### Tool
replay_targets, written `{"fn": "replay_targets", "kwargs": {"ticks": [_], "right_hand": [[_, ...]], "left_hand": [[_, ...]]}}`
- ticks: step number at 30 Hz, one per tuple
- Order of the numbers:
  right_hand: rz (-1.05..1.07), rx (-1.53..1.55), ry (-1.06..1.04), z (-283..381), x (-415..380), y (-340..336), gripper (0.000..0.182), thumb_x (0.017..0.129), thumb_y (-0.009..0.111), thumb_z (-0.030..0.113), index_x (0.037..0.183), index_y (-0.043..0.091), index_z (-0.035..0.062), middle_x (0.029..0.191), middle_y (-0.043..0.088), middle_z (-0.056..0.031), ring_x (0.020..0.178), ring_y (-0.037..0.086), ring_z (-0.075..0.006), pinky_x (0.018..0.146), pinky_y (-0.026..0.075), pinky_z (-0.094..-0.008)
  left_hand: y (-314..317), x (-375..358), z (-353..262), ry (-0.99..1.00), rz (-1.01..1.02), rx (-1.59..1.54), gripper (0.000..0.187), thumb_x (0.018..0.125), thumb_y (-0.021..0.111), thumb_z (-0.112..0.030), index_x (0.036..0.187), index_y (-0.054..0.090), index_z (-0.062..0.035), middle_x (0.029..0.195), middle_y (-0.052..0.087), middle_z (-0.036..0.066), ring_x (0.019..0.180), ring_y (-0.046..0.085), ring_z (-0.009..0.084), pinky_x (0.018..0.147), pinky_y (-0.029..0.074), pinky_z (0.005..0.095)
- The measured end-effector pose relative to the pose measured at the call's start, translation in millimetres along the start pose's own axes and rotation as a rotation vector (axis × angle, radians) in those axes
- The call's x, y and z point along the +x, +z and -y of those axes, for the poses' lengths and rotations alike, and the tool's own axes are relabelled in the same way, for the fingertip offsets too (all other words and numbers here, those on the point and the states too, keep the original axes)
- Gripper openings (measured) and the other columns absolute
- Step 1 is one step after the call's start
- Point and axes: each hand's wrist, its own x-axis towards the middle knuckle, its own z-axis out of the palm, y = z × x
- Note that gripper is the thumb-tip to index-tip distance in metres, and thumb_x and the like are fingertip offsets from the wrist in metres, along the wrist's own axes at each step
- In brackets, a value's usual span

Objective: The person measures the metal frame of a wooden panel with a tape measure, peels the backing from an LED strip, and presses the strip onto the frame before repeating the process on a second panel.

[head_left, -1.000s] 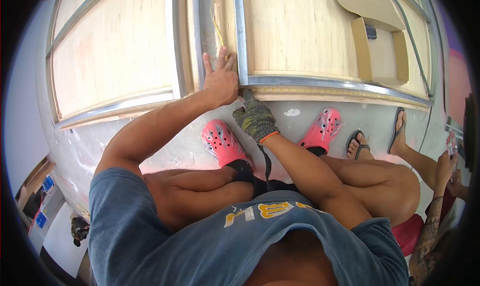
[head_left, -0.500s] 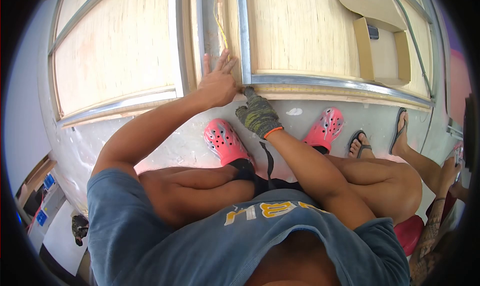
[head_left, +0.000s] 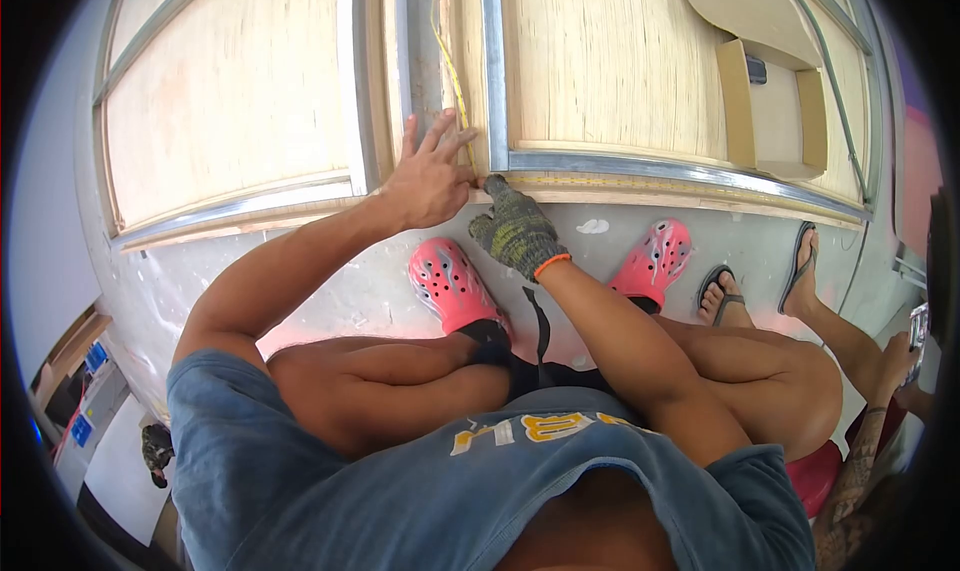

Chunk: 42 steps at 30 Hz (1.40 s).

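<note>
My left hand (head_left: pixel 430 176) is bare, its fingers spread over the channel between two framed plywood panels. Its thumb side is near a yellow measuring tape (head_left: pixel 456 79) that runs down the channel. My right hand (head_left: pixel 516 228) wears a dark green-grey glove with an orange cuff. Its fingers are bent, and the thumb or a fingertip presses at the tape's lower end, by the corner of the metal frame (head_left: pixel 494 71). Another stretch of tape (head_left: pixel 620 183) lies along the wooden edge strip to the right.
An open cardboard box (head_left: pixel 738 101) with a dark object lies on the right plywood panel (head_left: pixel 610 61). My pink clogs (head_left: pixel 448 281) stand on the grey floor. At the right are another person's sandalled feet (head_left: pixel 722 293) and a hand holding a phone-like device (head_left: pixel 916 341).
My left hand has shifted slightly down and left, showing more of the tape beside it. The other person's hand with the device has moved a little into view.
</note>
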Motion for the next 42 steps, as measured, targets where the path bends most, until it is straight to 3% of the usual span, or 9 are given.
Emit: {"fn": "replay_targets", "kwargs": {"ticks": [5, 8, 13, 23, 25, 29, 38, 41, 42], "right_hand": [[-0.021, 0.034, -0.059, -12, 8, 9, 0.062, 0.082, 0.071, 0.027, 0.139, 0.055, 0.0076, 0.122, 0.068, -0.0281, 0.113, 0.064, -0.0468, 0.099, 0.051, -0.0511], [-0.104, 0.043, -0.138, -27, 17, 22, 0.062, 0.083, 0.072, 0.024, 0.141, 0.056, 0.0073, 0.118, 0.070, -0.0237, 0.108, 0.069, -0.0373, 0.088, 0.058, -0.0472], [0.134, 0.692, 0.265, -7, 18, 13, 0.066, 0.090, 0.068, 0.010, 0.151, 0.045, 0.0085, 0.106, 0.068, -0.0100, 0.089, 0.069, -0.0173, 0.059, 0.063, -0.0335], [0.155, 0.586, 0.229, -4, 13, 18, 0.069, 0.088, 0.069, 0.011, 0.152, 0.042, 0.0092, 0.111, 0.067, -0.0127, 0.087, 0.070, -0.0227, 0.068, 0.063, -0.0399], [-0.185, 0.069, -0.062, -11, 10, 37, 0.077, 0.085, 0.068, 0.014, 0.155, 0.037, 0.0092, 0.110, 0.068, -0.0187, 0.093, 0.070, -0.0323, 0.083, 0.058, -0.0470], [0.010, 0.028, 0.155, 13, 1, 23, 0.085, 0.086, 0.066, 0.018, 0.161, 0.027, 0.0167, 0.112, 0.069, -0.0247, 0.101, 0.068, -0.0423, 0.092, 0.053, -0.0503], [0.149, -0.267, 0.077, 31, 5, -8, 0.085, 0.088, 0.063, 0.026, 0.163, 0.024, 0.0159, 0.114, 0.070, -0.0302, 0.106, 0.068, -0.0461, 0.093, 0.052, -0.0545], [0.213, -0.363, 0.064, 31, 8, -11, 0.085, 0.088, 0.064, 0.028, 0.163, 0.026, 0.0142, 0.114, 0.070, -0.0302, 0.107, 0.068, -0.0458, 0.095, 0.052, -0.0541], [0.215, -0.364, 0.072, 37, 5, -16, 0.085, 0.088, 0.064, 0.028, 0.163, 0.026, 0.0142, 0.114, 0.070, -0.0302, 0.107, 0.068, -0.0458, 0.095, 0.052, -0.0541]], "left_hand": [[1, -1, 3, 0.021, 0.007, -0.005, 0.029, 0.094, 0.060, -0.026, 0.113, 0.081, -0.0246, 0.162, 0.037, 0.012, 0.157, 0.012, 0.0430, 0.122, 0.004, 0.0745], [1, 0, 6, 0.040, 0.015, -0.015, 0.030, 0.094, 0.060, -0.026, 0.115, 0.080, -0.0256, 0.163, 0.036, 0.011, 0.157, 0.012, 0.0431, 0.122, 0.003, 0.0742], [1, 1, 9, 0.046, 0.025, -0.048, 0.032, 0.094, 0.060, -0.026, 0.120, 0.079, -0.0270, 0.163, 0.035, 0.011, 0.157, 0.011, 0.0434, 0.122, 0.002, 0.0742], [-9, 7, 7, 0.075, 0.079, 0.033, 0.035, 0.094, 0.059, -0.031, 0.125, 0.075, -0.0289, 0.165, 0.032, 0.011, 0.159, 0.011, 0.0406, 0.122, 0.001, 0.0753], [-9, 5, 7, 0.070, 0.083, 0.060, 0.035, 0.094, 0.059, -0.031, 0.125, 0.075, -0.0289, 0.165, 0.032, 0.011, 0.159, 0.011, 0.0406, 0.122, 0.002, 0.0757], [-6, 3, 12, 0.078, 0.038, 0.059, 0.034, 0.096, 0.058, -0.036, 0.125, 0.075, -0.0290, 0.166, 0.030, 0.012, 0.159, 0.010, 0.0418, 0.121, 0.004, 0.0763], [-2, -5, 35, 0.219, -0.130, 0.032, 0.048, 0.094, 0.062, -0.053, 0.133, 0.070, -0.0257, 0.166, 0.029, 0.015, 0.159, 0.010, 0.0418, 0.123, 0.000, 0.0730], [-22, 8, 52, 0.401, -0.042, -0.047, 0.046, 0.094, 0.065, -0.049, 0.131, 0.071, -0.0214, 0.155, 0.045, 0.018, 0.150, 0.035, 0.0389, 0.125, 0.021, 0.0628], [-22, 13, 62, 0.227, -0.185, -0.199, 0.047, 0.094, 0.067, -0.047, 0.130, 0.071, -0.0179, 0.146, 0.052, 0.019, 0.138, 0.047, 0.0367, 0.117, 0.034, 0.0560]]}}
